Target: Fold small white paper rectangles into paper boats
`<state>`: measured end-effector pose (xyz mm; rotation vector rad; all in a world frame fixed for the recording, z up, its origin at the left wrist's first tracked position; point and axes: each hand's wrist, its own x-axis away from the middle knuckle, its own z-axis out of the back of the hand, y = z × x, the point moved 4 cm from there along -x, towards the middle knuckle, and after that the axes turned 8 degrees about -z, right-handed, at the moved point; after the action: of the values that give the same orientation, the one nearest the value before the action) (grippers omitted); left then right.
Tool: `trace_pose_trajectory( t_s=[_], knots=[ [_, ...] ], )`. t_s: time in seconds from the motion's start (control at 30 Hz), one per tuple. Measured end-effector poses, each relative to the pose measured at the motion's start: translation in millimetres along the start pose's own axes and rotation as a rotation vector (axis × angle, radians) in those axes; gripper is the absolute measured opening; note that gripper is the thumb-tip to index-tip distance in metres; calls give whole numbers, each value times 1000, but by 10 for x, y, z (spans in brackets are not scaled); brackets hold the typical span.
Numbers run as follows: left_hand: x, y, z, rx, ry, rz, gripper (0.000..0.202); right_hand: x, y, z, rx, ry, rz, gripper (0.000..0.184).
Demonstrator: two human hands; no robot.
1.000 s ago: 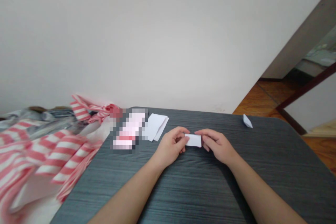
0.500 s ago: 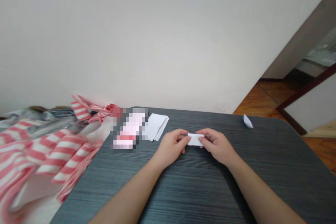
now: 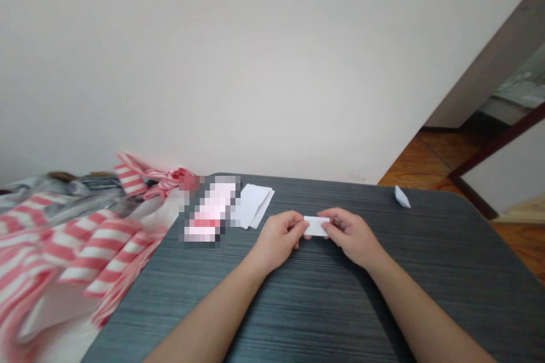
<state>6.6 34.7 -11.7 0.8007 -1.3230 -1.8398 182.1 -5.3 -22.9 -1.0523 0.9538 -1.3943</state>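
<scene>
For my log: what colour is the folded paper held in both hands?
The paper is plain white, in the head view.

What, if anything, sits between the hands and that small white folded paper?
Nothing visible does. The left hand and right hand each pinch one end of the folded paper over the table. The loose white sheets lie off to the left and a small paper piece far right, both apart from it.

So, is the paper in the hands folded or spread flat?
Folded: the white paper is a small narrow rectangle pinched between the left hand and right hand, smaller than the loose sheets.
</scene>
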Motion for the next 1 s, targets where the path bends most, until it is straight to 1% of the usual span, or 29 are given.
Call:
trace_pose_trajectory(
  t_s=[0.27, 0.4, 0.53, 0.7, 0.83, 1.0],
  knots=[
    [-4, -41, -14, 23, 2, 0, 28, 7, -18, 8, 24, 1, -23, 22],
    [4, -51, -9, -19, 7, -30, 29, 8, -9, 2, 25, -9, -12, 22],
    [25, -6, -3, -104, -1, -84, 31, 18, -46, -1, 79, -13, 39, 21],
    [51, 99, -29, -218, -62, -153, 28, 30, -162, -9, 169, -20, 113, 16],
    [55, 122, -39, -230, -77, -152, 29, 33, -221, -17, 219, -18, 141, 16],
    [55, 119, -39, -206, -85, -135, 31, 43, -238, -12, 245, -6, 158, 18]
  ],
)
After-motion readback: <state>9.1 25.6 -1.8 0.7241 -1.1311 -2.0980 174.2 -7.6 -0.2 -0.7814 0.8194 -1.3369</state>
